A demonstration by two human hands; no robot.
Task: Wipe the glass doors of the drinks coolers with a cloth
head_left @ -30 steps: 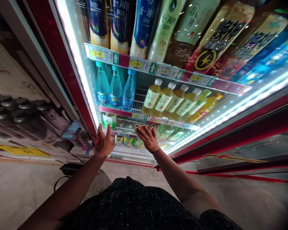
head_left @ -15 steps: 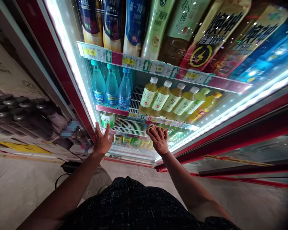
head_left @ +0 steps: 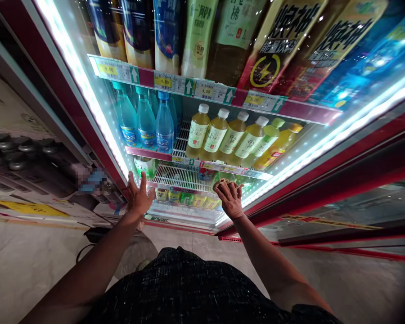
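I face the glass door (head_left: 290, 148) of a lit drinks fridge. My left hand (head_left: 137, 197) lies flat on the glass by the red left frame, fingers spread and holding nothing. My right hand (head_left: 230, 198) presses a crumpled brownish cloth (head_left: 222, 183) against the lower glass, fingers curled over it. Behind the glass stand blue water bottles (head_left: 145, 121) and several yellow tea bottles (head_left: 219, 135) on a wire shelf (head_left: 178, 176).
Large bottles fill the top shelf (head_left: 202, 27) above a row of price tags (head_left: 205, 92). Packs of dark-capped bottles (head_left: 23, 153) are stacked to the left of the fridge. A dark object (head_left: 97, 235) with a cable lies on the tiled floor.
My right hand has slid the cloth to the right and a little down across the glass. My left hand has shifted slightly left, and the view has tilted upward.
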